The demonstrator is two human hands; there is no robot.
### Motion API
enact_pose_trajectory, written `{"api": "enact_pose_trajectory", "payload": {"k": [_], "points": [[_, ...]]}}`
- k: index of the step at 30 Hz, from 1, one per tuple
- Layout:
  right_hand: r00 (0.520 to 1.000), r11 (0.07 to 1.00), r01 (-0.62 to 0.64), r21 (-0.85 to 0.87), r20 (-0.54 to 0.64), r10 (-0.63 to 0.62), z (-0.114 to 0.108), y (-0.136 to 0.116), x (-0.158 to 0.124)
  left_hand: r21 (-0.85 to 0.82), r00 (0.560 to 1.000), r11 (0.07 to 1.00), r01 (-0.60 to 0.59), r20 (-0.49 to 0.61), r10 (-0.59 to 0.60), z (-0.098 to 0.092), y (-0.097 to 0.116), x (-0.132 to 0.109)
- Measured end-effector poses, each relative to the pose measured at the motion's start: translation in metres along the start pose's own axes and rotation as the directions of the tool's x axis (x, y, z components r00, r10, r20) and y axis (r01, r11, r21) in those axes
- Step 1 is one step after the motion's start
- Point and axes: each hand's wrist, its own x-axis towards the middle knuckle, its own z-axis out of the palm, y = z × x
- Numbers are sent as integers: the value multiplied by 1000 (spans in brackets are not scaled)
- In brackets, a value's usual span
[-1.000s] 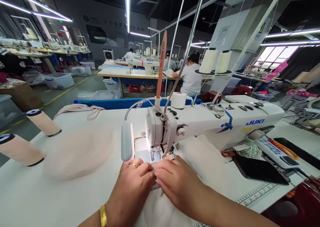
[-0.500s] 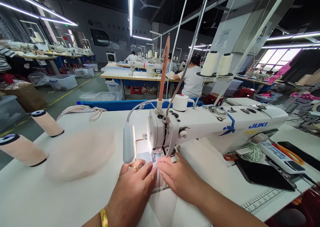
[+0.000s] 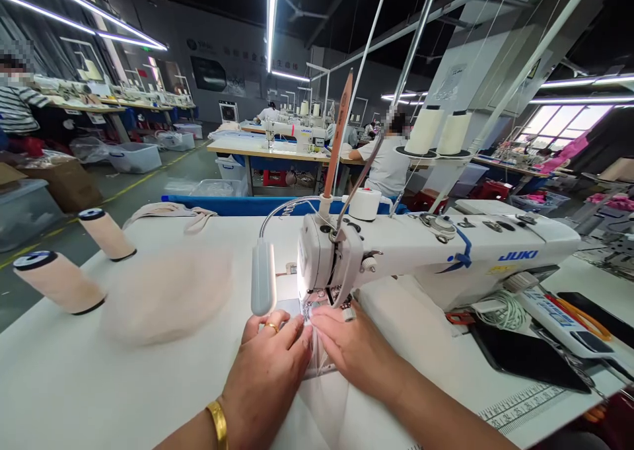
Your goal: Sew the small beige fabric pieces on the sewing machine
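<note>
My left hand (image 3: 271, 377), wearing a gold ring and bracelet, lies just left of the needle area with its fingers bent and close together on thin, sheer fabric (image 3: 317, 407). From the right, my right hand (image 3: 354, 347) presses the same fabric, its fingertips close to the presser foot and meeting my left fingertips. The fabric runs toward me over the white table. Above both hands stands the head of a white sewing machine (image 3: 319, 258). A small lamp (image 3: 263, 281) shines beside the needle. My fingers hide most of the fabric edge at the foot.
Two thread cones (image 3: 62, 283) stand at the left, near a sheer beige fabric pile (image 3: 168, 298). Right of my arm lie a black phone (image 3: 528, 357), orange-handled scissors (image 3: 584, 318) and a printed ruler (image 3: 522, 404). A person in a white shirt (image 3: 389, 166) sits beyond the machine.
The head view has turned slightly left, so the scene sits farther right. Both hands stay at the presser foot on the fabric, with little visible movement.
</note>
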Motion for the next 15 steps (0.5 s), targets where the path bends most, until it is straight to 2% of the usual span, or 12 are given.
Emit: {"api": "enact_pose_trajectory", "payload": {"k": [6, 10, 15], "points": [[998, 998, 59, -33, 7, -59, -4, -3, -5, -81, 999, 996, 26, 22, -24, -2, -4, 0], [985, 990, 140, -7, 106, -138, -13, -8, -12, -186, 998, 982, -41, 40, 49, -7, -10, -1], [974, 985, 172, 20, 144, -173, -18, -10, -16, -245, 991, 968, -45, 113, 75, -12, -13, -2]]}}
